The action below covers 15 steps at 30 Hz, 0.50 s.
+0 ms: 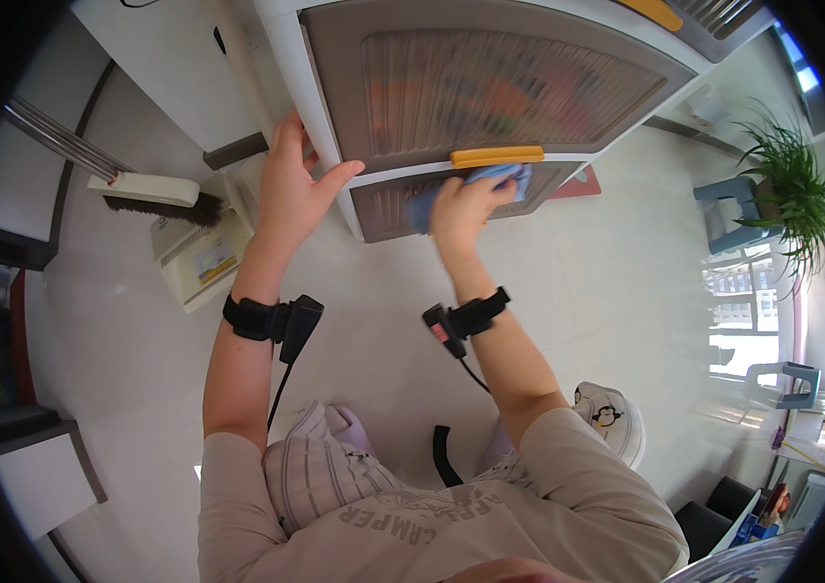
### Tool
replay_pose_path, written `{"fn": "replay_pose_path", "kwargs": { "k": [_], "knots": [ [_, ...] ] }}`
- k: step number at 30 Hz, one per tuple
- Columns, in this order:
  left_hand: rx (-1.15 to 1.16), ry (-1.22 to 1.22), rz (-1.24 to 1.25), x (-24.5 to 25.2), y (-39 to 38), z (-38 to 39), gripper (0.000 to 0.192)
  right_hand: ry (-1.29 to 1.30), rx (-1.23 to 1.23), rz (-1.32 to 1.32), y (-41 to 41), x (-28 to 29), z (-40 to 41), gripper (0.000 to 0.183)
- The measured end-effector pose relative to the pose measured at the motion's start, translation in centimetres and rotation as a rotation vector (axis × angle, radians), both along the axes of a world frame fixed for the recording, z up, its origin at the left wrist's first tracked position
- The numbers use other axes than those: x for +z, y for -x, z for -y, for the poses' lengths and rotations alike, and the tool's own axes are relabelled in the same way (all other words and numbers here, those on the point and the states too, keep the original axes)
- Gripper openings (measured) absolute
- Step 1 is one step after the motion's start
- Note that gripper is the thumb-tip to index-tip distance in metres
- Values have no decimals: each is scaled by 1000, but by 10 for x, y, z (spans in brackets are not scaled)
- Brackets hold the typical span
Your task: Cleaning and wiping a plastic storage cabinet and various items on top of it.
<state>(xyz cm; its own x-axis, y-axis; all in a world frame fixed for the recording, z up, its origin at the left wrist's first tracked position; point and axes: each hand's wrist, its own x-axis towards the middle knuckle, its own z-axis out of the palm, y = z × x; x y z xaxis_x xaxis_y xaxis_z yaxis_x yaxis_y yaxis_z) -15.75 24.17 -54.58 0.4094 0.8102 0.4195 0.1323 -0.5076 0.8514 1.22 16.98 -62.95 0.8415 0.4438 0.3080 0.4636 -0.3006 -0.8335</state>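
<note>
In front of me stands a plastic storage cabinet with a white frame (319, 109) and brownish see-through doors. Colourful contents show blurred behind the ribbed panel of the upper door (514, 87), which has a yellow handle (497, 157) at its lower edge. My left hand (296, 182) rests against the cabinet's left side, its thumb on the front edge and its fingers partly hidden behind the frame. My right hand (465, 208) holds a blue cloth (503, 175) against the lower door (390, 211), just under the yellow handle. Hand and cloth are slightly blurred.
Left of the cabinet, a broom (154, 191) and a cream dustpan (201, 251) stand on the pale tiled floor (354, 313). To the right are a green potted plant (791, 182) and a blue-grey stool (729, 215). Something flat and reddish (583, 184) lies beside the cabinet.
</note>
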Motion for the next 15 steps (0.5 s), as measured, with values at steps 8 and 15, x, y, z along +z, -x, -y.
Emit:
{"fn": "replay_pose_path", "kwargs": {
  "k": [8, 15],
  "knots": [
    [-4, 15, 40, -3, 2, -1, 75, 100, 570, 20, 124, -17, 21, 80],
    [-49, -35, -4, -12, 8, -10, 81, 320, 895, 352, 93, -42, 55, 67]
  ]
}}
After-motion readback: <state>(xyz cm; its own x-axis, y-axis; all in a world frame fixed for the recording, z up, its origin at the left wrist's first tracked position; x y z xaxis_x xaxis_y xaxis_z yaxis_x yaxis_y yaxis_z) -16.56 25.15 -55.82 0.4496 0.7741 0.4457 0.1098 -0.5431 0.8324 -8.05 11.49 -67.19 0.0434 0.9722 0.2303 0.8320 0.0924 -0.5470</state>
